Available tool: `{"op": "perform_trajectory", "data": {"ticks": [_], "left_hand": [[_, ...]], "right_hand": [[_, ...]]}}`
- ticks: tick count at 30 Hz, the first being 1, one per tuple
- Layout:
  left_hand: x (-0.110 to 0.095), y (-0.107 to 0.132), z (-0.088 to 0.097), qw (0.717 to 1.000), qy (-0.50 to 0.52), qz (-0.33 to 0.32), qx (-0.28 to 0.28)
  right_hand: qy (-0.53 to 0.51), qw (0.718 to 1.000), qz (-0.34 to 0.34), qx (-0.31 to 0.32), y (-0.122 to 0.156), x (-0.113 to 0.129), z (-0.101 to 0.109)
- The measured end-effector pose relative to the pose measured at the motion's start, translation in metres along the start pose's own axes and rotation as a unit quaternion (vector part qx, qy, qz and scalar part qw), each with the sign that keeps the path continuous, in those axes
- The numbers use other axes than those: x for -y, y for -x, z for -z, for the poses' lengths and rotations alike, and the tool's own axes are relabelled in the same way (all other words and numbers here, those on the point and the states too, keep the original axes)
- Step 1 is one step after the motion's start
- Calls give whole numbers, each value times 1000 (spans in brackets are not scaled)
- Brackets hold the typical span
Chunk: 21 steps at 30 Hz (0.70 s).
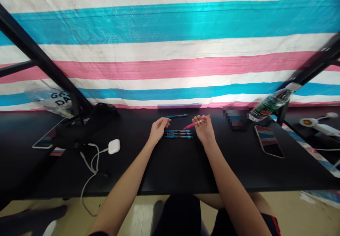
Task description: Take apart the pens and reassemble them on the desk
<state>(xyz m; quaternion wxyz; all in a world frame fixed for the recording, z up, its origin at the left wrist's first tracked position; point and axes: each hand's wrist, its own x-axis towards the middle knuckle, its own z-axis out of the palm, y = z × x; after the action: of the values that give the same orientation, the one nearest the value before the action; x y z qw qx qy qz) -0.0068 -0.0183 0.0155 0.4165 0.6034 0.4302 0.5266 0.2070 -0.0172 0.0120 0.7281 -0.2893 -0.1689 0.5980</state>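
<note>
My right hand (204, 129) is turned palm up, its fingers curled and its thumb raised around a pink pen (190, 126) with a clear barrel part; the pen's pink end points left. My left hand (158, 130) is closed loosely, thumb and fingers drawn together; whatever they may hold is hidden. Just past its fingertips a blue pen (177, 116) reaches to the right, its left end beside the fingers, and whether they touch it I cannot tell. Between both hands, several blue pens (178, 134) lie side by side in a row on the black table (177, 165).
On the right are a tilted water bottle (272, 103), a phone (268, 141) and a pixelated item (236, 118). To the left lie a white earbud case (114, 146), white cables (97, 161) and a dark bag (102, 117). A striped sheet (170, 68) hangs behind, with black metal posts (50, 64) at the sides.
</note>
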Motion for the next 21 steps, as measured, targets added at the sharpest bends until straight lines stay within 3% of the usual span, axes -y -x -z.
{"op": "perform_trajectory", "data": {"ticks": [2,11,21], "left_hand": [[3,-1,1,1000,-1,2,-18],[4,-2,1,999,-24,12,-41],[-2,0,0,998,-50,7,-36]], "right_hand": [[-32,999,8,-3,-1,6,1],[-74,990,25,116,8,16,-3],[-81,991,49,98,9,18,-4]]}}
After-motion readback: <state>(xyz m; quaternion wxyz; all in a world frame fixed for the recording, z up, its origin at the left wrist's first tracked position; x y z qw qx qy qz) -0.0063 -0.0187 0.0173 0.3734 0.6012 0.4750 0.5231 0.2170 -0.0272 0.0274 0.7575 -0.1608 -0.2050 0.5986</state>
